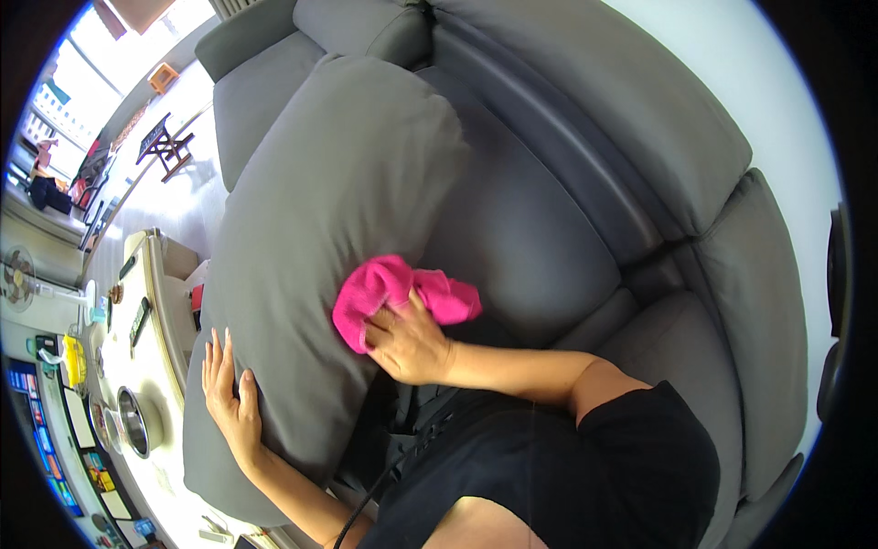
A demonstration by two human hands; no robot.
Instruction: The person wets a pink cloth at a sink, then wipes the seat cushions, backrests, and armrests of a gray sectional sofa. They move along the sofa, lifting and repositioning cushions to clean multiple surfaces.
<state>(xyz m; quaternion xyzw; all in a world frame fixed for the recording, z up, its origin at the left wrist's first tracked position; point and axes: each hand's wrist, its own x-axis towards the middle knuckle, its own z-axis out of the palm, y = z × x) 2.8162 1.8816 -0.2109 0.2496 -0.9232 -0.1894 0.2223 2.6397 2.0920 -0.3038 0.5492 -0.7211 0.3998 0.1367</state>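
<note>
My right hand (411, 343) grips a bunched pink cloth (374, 295) against the side of a large grey sofa cushion (309, 185). Part of the cloth sticks out past my thumb, over the dark seat. My left hand (232, 405) rests flat on the cushion's outer side, thumb apart from the fingers, holding nothing. Creases run across the cushion's fabric near the cloth. Behind the cushion shows the smooth dark seat surface (528, 226) of the sofa, which looks like leather.
Grey backrests (617, 89) curve along the right, beside a white wall (748, 75). To the left, a long pale table (161, 357) carries remote controls (140, 321) and a steel bowl (134, 422). Beyond are a folding stool (164, 147), a fan (19, 274) and a lit screen (44, 439).
</note>
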